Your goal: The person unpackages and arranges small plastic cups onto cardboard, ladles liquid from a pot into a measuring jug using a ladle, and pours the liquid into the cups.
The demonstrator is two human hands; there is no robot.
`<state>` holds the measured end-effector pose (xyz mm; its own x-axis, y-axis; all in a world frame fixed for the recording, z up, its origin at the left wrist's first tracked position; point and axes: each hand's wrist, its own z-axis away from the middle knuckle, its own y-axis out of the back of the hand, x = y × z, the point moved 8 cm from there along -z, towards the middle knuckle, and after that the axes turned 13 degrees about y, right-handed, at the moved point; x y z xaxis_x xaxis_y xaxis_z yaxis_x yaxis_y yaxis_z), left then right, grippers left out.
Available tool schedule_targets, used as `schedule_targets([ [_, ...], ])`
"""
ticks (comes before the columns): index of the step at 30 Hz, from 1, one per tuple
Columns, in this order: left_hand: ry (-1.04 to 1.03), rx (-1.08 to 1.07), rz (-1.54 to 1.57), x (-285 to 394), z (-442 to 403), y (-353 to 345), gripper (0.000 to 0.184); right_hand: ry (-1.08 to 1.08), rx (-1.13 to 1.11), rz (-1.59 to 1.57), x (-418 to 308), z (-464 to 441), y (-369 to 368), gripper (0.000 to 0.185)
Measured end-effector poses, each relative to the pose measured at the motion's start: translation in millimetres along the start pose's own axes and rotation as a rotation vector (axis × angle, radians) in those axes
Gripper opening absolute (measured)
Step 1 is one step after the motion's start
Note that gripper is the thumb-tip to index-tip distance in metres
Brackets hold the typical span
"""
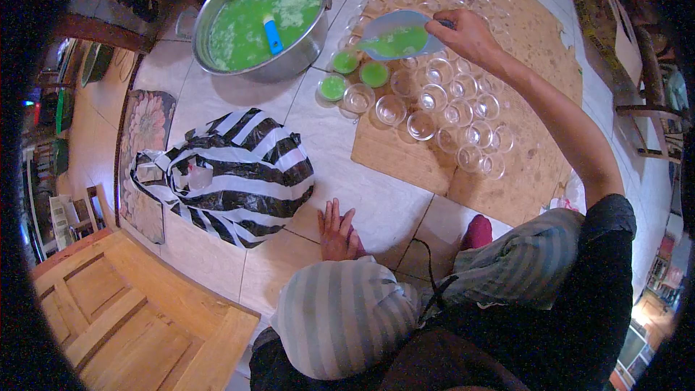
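Note:
My right hand (463, 35) grips the handle of a translucent measuring jug (397, 35), tilted to the left, with green liquid in it. Below and around the jug stand many small clear plastic cups (433, 98). Three cups near the jug hold green liquid, one of them a filled cup (333, 87) at the left end. My left hand (337, 232) rests by my left knee, fingers stretched out and holding nothing. A large metal pot (304, 51) of green liquid stands at the upper left, with a blue-handled utensil (273, 35) in it.
A black-and-white striped plastic bag (250, 174) lies on the tiled floor left of my hand. Flattened cardboard (405, 156) lies under most cups. A wooden door or panel (137, 311) fills the lower left; a cardboard box (604, 29) stands at the upper right.

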<state>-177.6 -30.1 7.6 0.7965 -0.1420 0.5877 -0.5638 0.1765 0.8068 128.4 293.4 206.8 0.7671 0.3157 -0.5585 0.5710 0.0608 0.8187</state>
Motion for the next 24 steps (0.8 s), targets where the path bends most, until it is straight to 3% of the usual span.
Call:
schedule_targets([
  [24,0.032,-0.020,0.022,0.9,-2.2,2.2,0.049,-0.006,-0.035,0.034,4.9,0.4,-6.1,0.044],
])
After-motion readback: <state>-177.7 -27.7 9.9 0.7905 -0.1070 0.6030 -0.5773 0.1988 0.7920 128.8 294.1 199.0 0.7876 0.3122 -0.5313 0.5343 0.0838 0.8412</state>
